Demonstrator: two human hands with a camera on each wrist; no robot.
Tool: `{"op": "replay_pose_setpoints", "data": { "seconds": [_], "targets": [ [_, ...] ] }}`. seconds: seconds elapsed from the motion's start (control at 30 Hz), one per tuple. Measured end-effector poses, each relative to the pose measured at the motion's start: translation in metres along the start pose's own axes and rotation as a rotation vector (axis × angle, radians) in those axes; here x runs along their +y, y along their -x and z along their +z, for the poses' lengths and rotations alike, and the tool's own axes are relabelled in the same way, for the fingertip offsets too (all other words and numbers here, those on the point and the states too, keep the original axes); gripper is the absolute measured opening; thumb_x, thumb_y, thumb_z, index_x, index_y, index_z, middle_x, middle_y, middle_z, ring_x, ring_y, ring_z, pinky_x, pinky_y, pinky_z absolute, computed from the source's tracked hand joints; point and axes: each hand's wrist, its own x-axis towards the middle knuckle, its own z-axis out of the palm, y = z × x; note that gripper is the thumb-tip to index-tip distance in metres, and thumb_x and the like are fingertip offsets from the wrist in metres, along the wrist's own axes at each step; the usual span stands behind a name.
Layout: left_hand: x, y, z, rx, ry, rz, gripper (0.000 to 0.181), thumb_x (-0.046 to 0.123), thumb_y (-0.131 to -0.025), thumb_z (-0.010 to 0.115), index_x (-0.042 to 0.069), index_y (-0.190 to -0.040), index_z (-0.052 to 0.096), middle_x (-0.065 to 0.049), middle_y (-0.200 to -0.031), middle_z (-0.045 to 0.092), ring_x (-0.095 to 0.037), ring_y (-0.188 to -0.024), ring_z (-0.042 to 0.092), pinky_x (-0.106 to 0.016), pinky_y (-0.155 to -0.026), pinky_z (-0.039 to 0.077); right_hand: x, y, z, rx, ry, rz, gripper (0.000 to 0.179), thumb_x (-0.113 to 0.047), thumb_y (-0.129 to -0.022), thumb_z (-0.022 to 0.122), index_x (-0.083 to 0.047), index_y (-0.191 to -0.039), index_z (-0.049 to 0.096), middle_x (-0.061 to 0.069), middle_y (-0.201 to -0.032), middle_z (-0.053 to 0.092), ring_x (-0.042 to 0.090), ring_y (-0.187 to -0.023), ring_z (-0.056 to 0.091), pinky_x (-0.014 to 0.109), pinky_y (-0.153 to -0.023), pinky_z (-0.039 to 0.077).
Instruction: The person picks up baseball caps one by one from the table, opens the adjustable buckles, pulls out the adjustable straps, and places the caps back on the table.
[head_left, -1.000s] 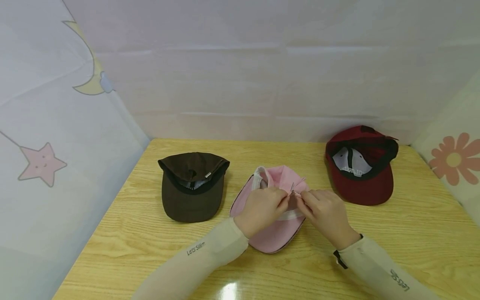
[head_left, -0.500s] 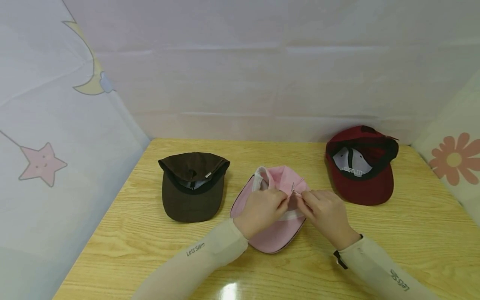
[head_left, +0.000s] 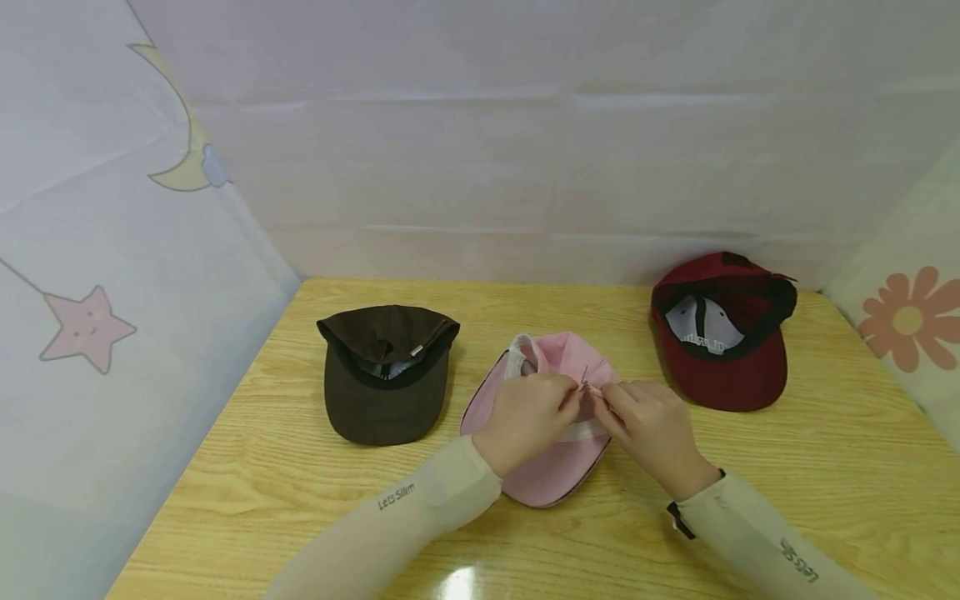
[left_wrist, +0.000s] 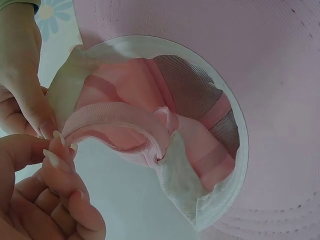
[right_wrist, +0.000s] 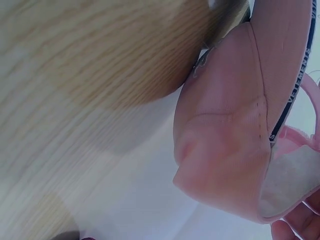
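Thumb and forefinger of the left hand [head_left: 525, 421] come together in a pinch, and the right hand [head_left: 660, 433] closes in the same way just beside it; between them they hold the pink cap [head_left: 551, 479] where its narrow strap [left_wrist: 120, 115] ends, both sets of fingertips nearly touching; exactly which layer each one grips cannot be told. In the left wrist view the left hand's other fingers are bent in toward the palm, while the right hand's thumb presses down against the cap's back edge; the strap arches across the opening between the two sides.

Both hands show their backs to the head camera, knuckles up, wrists angled inward; the forearms, in pale sleeves [head_left: 390, 525] marked with lettering, converge from the lower left and lower right; a black band [head_left: 681, 521] sits at the right wrist.

The pink cap lies mid-table, its opening upward and its visor's underside showing toward the person; a dark brown cap [head_left: 386, 408] lies to its left, a dark red cap [head_left: 738, 383] farther back to its right; all are on the wood-grained table [head_left: 262, 500].
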Motion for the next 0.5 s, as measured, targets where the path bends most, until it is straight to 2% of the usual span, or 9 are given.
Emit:
{"op": "replay_pose_setpoints", "data": {
  "seconds": [0.23, 0.5],
  "targets": [
    [0.0004, 0.0014, 0.0002, 0.008, -0.039, 0.003, 0.026, 0.019, -0.093, 0.066, 0.016, -0.067, 0.062, 0.009, -0.056, 0.05, -0.001, -0.045, 0.034, -0.015, -0.04, 0.025, -0.0005, 0.0005, 0.0016, 0.035, 0.002, -0.002, 0.041, -0.025, -0.103, 0.044, -0.006, -0.068, 0.051, 0.0, -0.053, 0.046, 0.019, -0.043, 0.046, 0.036, -0.042, 0.039],
    [0.0, 0.002, 0.0003, -0.009, -0.05, 0.009, 0.026, 0.019, -0.092, 0.066, 0.016, -0.066, 0.062, 0.01, -0.055, 0.049, 0.0, -0.045, 0.034, -0.015, -0.04, 0.025, -0.0018, 0.0009, 0.0025, 0.035, 0.011, 0.01, 0.041, -0.026, -0.103, 0.044, -0.006, -0.068, 0.052, 0.001, -0.053, 0.047, 0.02, -0.043, 0.047, 0.037, -0.042, 0.04]
  ]
}}
